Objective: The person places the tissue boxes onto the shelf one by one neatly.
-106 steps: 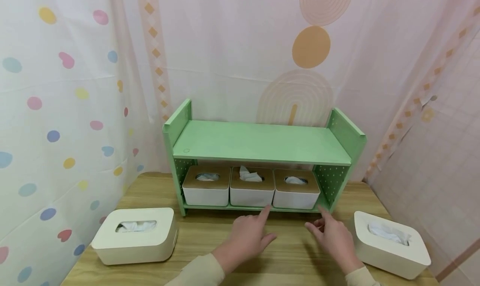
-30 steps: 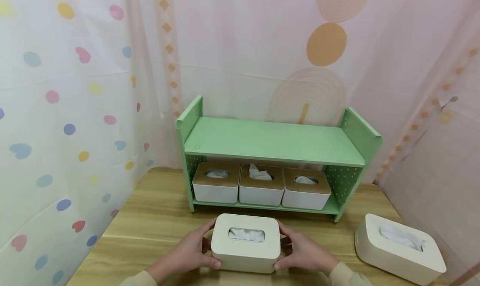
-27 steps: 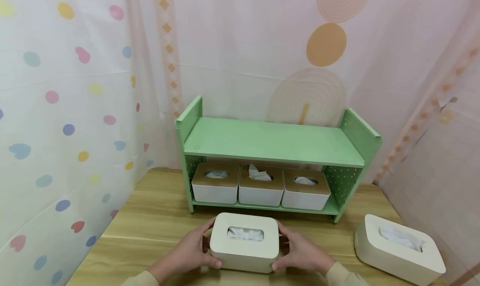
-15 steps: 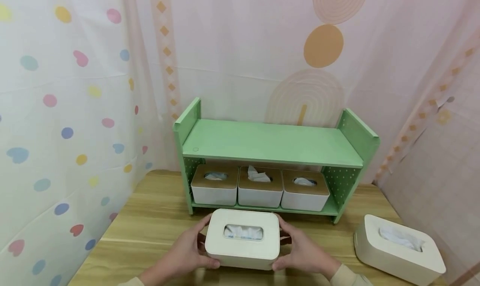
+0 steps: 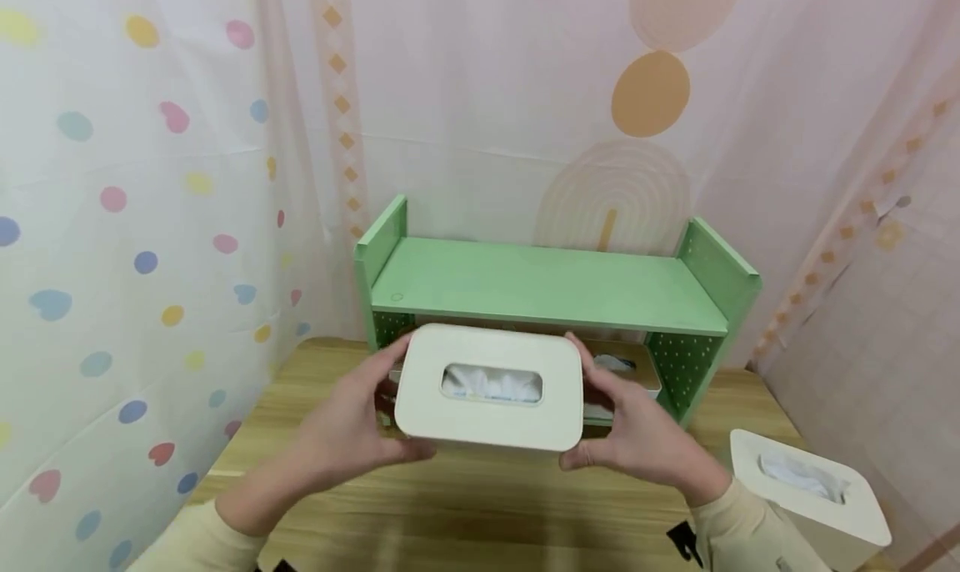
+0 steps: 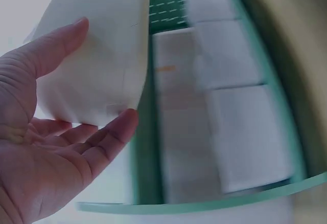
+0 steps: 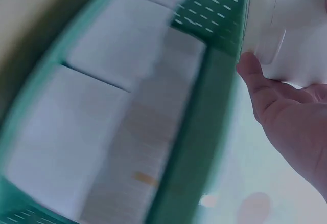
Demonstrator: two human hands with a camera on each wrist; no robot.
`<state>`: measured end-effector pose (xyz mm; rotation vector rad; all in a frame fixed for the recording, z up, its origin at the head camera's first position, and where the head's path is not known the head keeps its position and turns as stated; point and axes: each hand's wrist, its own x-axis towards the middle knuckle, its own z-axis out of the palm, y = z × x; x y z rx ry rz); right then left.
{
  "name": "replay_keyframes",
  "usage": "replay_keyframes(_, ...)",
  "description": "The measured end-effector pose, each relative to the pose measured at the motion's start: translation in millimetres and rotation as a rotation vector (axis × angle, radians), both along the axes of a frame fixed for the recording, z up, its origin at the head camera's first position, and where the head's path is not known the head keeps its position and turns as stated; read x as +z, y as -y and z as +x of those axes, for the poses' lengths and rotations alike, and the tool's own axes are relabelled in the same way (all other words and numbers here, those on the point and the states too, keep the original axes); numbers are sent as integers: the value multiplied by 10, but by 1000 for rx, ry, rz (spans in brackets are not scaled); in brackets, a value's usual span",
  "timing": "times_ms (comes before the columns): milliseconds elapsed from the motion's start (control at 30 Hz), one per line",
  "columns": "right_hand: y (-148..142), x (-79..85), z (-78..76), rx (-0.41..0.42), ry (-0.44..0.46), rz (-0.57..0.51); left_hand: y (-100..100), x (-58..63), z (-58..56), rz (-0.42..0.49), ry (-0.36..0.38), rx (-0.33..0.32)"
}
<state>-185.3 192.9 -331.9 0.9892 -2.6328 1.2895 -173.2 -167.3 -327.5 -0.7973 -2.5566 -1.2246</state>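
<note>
A cream tissue box [image 5: 487,426] with white tissue in its oval slot is held up off the table, in front of the green shelf [image 5: 547,284]. My left hand [image 5: 341,426] grips its left end, thumb at the front and fingers curled behind. On the right end my right hand [image 5: 645,430] does the same. In the left wrist view the box [image 6: 97,55] sits between thumb and fingers. The right wrist view shows the box [image 7: 294,29] with fingers at its lower edge. On the lower shelf, wood-topped tissue boxes [image 5: 626,363] are mostly hidden behind the held box.
Another cream tissue box [image 5: 817,480] stands on the table at the right, partly behind the right sleeve. The shelf's raised side panels [image 5: 716,268] flank its bare top board. A patterned curtain [image 5: 480,97] hangs behind the wooden table [image 5: 465,505].
Earlier, the cream box stood at the left and both hands were free. Both hands then gripped it at the table's middle. Over the last half second they raised it towards the shelf.
</note>
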Motion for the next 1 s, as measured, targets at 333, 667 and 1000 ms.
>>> replay_keyframes(333, 46, 545, -430, 20, 13, -42, -31, 513, -501, 13, 67, -17)
replay_keyframes(667, 105, 627, -690, -8, 51, -37, -35, 565, -776, 5, 111, 16)
replay_keyframes(1000, 174, 749, -865, -60, -10, -12, 8, 684, -833, -92, 95, 87)
